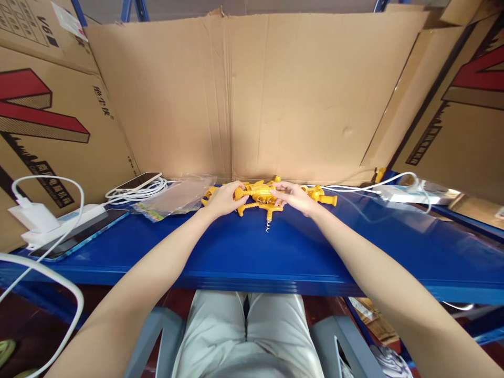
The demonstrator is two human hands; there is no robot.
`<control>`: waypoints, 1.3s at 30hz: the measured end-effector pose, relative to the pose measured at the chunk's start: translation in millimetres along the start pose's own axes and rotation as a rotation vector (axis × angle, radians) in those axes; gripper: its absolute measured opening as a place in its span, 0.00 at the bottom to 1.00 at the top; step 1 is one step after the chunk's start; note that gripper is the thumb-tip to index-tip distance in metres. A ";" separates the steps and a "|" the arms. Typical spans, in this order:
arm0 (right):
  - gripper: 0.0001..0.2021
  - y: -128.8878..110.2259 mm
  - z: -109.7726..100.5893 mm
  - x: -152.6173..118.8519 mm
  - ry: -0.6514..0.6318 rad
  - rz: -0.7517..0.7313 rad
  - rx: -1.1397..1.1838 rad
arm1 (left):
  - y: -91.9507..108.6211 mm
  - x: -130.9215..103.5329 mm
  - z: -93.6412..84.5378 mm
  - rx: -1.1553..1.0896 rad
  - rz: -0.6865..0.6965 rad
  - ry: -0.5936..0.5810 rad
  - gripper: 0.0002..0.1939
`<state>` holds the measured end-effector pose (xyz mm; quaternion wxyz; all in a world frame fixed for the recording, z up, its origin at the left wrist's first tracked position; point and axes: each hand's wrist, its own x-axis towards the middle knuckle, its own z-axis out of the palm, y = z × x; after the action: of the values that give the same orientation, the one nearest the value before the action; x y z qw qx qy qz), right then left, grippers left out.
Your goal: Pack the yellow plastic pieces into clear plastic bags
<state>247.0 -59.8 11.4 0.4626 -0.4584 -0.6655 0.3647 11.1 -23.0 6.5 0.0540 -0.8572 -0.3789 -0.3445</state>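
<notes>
A pile of yellow plastic toy parts (pixel 258 192) lies on the blue shelf top, close to the cardboard at the back. My left hand (pixel 226 200) is at the left of the pile, its thumb and fingers closed on a yellow piece with a rounded end (pixel 238 193). From the right, my right hand (pixel 293 198) grips another yellow part with bent fingers. A thin metal spiral (pixel 268 227) sticks out toward me from a yellow piece (pixel 270 210) below the right fingers. More yellow parts (pixel 323 197) lie right of that hand. The pieces' exact shapes are partly hidden.
A clear plastic bag (pixel 173 197) lies to the left. Beyond it are a phone (pixel 88 231), a white power strip (pixel 66 223) and coiled white cable (pixel 137 190). Another white power strip (pixel 413 194) sits at right. Cardboard (pixel 295 94) walls the back; large boxes flank both sides.
</notes>
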 end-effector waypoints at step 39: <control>0.13 -0.8 -1.8 -2.8 -0.083 0.135 0.218 | 0.8 0.2 -1.8 -0.008 0.015 0.052 0.12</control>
<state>248.9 -62.6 11.8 0.4562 -0.4339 -0.6080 0.4836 10.8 -24.1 8.2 0.0629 -0.8511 -0.3695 -0.3677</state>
